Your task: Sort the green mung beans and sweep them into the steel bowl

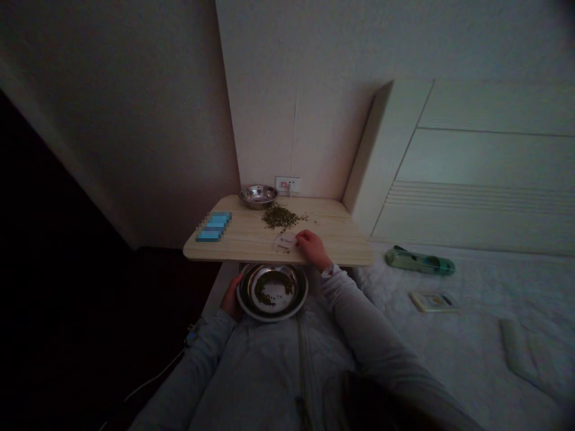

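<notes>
My left hand (231,299) grips the left rim of a steel bowl (304,290), held in my lap just under the table's front edge. Small dark-green bean-like grains (265,296) lie in a curved band on the bowl's bottom. My right hand (313,248) is closed in a pinch on the right edge of a clear, roundish plastic disc (284,242) with printing on it, which is low over the table's front part. A few grains show by the disc's near edge. Behind it a loose pile of the same grains (281,216) is spread on the wooden table (242,245).
Another steel bowl (258,196) stands at the table's back left. A blurred blue-screened device (214,227) lies on the left side. A socket (288,184) is on the wall behind. On the bed to the right lie a green transparent bottle (420,262) and a flat box-like item (435,301).
</notes>
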A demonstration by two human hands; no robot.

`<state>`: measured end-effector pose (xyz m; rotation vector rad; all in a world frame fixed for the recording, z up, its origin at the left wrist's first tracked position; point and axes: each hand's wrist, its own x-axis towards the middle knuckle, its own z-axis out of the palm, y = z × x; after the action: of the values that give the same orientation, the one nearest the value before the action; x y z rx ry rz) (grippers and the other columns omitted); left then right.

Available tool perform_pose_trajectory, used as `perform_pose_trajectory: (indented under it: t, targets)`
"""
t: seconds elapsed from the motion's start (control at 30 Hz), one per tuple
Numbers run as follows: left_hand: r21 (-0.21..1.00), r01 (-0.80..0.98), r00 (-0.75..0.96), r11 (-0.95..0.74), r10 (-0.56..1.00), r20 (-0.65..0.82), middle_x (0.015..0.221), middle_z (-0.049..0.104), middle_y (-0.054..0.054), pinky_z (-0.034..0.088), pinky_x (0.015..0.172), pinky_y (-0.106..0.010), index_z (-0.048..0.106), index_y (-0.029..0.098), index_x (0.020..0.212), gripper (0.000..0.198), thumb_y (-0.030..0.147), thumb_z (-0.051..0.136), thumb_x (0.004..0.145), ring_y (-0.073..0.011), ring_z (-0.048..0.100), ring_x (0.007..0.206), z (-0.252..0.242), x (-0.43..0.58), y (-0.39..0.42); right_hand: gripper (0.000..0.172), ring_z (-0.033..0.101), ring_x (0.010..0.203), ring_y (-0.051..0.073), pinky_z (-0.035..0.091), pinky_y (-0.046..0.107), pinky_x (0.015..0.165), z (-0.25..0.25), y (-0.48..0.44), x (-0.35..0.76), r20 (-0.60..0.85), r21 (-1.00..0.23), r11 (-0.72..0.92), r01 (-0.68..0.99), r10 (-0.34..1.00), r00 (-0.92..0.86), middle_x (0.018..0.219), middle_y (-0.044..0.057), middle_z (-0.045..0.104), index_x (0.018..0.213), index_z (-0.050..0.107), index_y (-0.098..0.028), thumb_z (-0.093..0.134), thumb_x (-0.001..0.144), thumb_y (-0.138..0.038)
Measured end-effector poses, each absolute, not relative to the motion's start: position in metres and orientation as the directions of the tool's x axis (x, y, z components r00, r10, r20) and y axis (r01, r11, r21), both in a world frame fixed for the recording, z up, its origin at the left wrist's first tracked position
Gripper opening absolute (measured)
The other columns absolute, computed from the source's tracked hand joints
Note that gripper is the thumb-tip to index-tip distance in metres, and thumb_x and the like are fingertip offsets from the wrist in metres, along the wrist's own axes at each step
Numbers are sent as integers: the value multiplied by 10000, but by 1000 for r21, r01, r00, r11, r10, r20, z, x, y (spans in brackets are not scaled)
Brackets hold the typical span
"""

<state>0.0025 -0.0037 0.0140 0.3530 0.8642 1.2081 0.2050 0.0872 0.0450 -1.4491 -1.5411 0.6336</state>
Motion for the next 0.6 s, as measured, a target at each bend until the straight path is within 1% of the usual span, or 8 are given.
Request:
perform_pose_trajectory:
  t: [0.3, 0.47, 0.6]
  targets:
    - [687, -658, 75, 307, 935, -346, 788, 675, -54, 369, 867, -295, 635, 116, 778, 279, 242, 389, 740, -192, 551, 917, 14, 3, -3, 146, 496, 587, 93, 359, 215, 595, 46, 87, 205, 254, -852, 177, 493, 963, 92, 574, -12, 564, 671, 539, -158, 418, 653, -238]
    - [679, -660, 107, 323, 934, -341, 836, 668, -55, 361, 874, -288, 632, 122, 810, 279, 249, 396, 735, -191, 544, 930, 12, 2, -2, 151, 490, 576, 89, 353, 207, 573, 46, 86, 205, 265, -850, 186, 492, 960, 94, 573, -15, 563, 669, 538, -161, 412, 650, -241]
    - [689, -655, 91, 310, 938, -336, 809, 672, -62, 354, 880, -297, 631, 116, 812, 280, 241, 394, 733, -196, 540, 937, 13, 2, -3, 153, 484, 558, 87, 352, 207, 566, 45, 86, 205, 261, -854, 185, 485, 961, 92, 570, -17, 561, 665, 537, -160, 413, 646, -248]
